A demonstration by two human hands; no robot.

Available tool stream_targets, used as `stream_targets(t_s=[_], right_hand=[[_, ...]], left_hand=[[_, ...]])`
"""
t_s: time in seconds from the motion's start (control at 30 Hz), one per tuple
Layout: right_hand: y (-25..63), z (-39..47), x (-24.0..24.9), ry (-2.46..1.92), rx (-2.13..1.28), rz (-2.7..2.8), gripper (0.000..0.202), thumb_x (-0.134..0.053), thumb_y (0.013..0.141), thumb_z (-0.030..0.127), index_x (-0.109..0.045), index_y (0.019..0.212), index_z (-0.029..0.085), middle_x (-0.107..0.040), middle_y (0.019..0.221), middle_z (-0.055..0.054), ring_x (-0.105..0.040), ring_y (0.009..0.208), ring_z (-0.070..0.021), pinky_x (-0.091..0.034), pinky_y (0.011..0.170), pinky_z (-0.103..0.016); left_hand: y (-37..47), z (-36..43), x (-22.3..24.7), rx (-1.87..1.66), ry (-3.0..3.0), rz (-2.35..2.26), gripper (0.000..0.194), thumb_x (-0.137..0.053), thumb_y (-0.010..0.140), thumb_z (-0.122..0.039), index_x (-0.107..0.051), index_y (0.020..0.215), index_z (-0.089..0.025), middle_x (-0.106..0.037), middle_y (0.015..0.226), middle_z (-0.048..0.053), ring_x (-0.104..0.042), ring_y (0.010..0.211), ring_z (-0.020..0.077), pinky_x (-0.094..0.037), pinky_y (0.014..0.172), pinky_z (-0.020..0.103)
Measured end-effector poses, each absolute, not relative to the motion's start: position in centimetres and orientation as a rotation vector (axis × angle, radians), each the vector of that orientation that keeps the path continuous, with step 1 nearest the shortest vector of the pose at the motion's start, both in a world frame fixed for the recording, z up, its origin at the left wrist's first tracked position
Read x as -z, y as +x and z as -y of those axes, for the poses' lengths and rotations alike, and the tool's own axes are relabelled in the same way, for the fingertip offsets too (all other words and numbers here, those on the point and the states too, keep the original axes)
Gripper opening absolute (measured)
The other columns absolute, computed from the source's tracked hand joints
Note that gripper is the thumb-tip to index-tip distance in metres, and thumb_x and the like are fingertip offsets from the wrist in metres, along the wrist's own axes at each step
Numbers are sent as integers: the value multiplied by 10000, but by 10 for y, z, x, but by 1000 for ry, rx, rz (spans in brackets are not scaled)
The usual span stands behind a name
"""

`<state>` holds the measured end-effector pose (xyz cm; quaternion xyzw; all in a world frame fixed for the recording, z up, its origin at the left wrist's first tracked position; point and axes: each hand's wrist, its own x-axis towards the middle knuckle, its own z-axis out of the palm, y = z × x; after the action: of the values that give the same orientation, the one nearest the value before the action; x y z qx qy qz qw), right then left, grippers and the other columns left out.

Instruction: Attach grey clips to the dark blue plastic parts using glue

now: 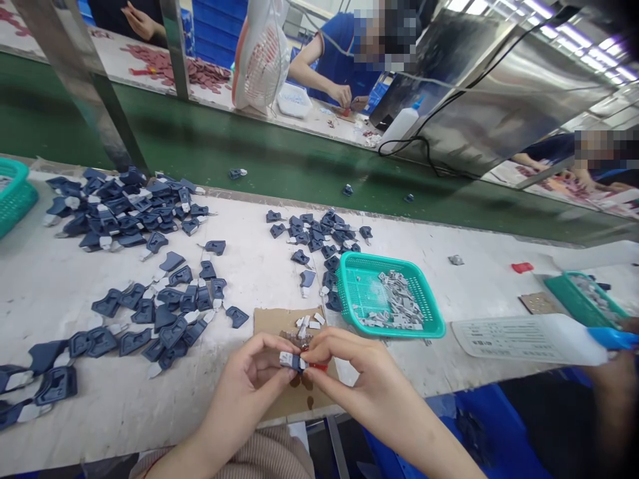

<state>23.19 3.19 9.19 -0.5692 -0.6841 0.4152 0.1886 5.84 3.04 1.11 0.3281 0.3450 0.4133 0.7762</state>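
Observation:
Over a brown cardboard piece [279,406], my two hands meet at a small dark blue and light grey plastic part [289,360]. The fingers of my left hand [249,376] pinch its left side. Thumb and forefinger of my right hand [352,372] close on the light grey end at its right. Something red shows behind my right fingers, mostly covered by them. Just beyond my fingertips, several loose light grey plastic pieces [310,324] lie on the cardboard. Dark wet-looking spots mark the cardboard below my hands.
A green basket [349,309] of grey pieces stands right of the cardboard. Heaps of blue parts [124,213] cover the table's left side. A white bottle [529,339] with a blue cap lies at right. Beyond the green belt [210,146], a person [324,73] works.

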Motion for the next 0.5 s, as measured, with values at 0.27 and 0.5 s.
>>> stream_targets(t_s=[0.27,0.5], right_hand=[[231,-30,-95,-1644,-1254,1736,102,-655,860,157,-701,791,216,-667,838,-15,-630,816,-167,-480,747,-284],[234,-25,-90,-1586,-1284,1392,267,-580,919,462,-704,1037,257,-643,833,-23,-611,739,-161,-507,680,-283]], left_hand=[[55,-34,-20,-891,689,-766,145,-780,772,-245,-677,857,-188,-718,958,45,-691,903,178,-546,814,267],[54,-39,-30,-859,587,-651,125,-776,794,-242,-685,870,-201,-740,915,14,-697,802,136,-554,745,227]])
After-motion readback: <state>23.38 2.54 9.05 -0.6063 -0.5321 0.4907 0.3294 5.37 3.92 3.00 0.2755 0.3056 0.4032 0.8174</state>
